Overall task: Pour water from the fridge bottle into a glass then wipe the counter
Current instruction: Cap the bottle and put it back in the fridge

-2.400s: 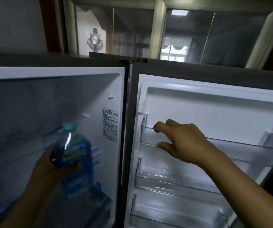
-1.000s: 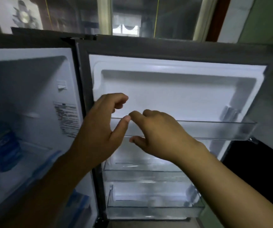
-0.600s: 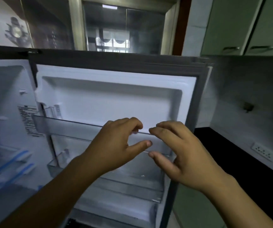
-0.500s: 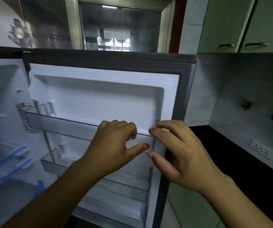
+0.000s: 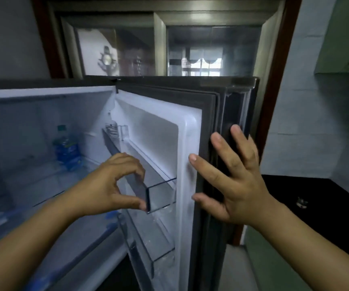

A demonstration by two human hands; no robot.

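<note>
The blue-labelled water bottle [image 5: 66, 148] with a teal cap stands upright on a shelf deep inside the fridge, left of centre. The fridge door [image 5: 190, 156] is partly swung in, seen nearly edge-on. My left hand [image 5: 110, 183] pinches the near corner of the clear upper door shelf [image 5: 158, 192] between thumb and fingers. My right hand [image 5: 230, 179] is spread flat, fingers apart, against the door's outer edge and gasket. No glass is in view.
A black counter [image 5: 308, 198] runs along the right wall, with a small metal object [image 5: 301, 202] on it. Green cabinets [image 5: 343, 38] hang above. A glass-fronted frame [image 5: 165, 45] rises behind the fridge. Lower clear door shelves [image 5: 158, 244] sit beneath my left hand.
My left hand set the bottle down on the fridge shelf and came to the door shelf. The door has swung inward from wide open to nearly edge-on. My right hand shifted to the door's outer edge.
</note>
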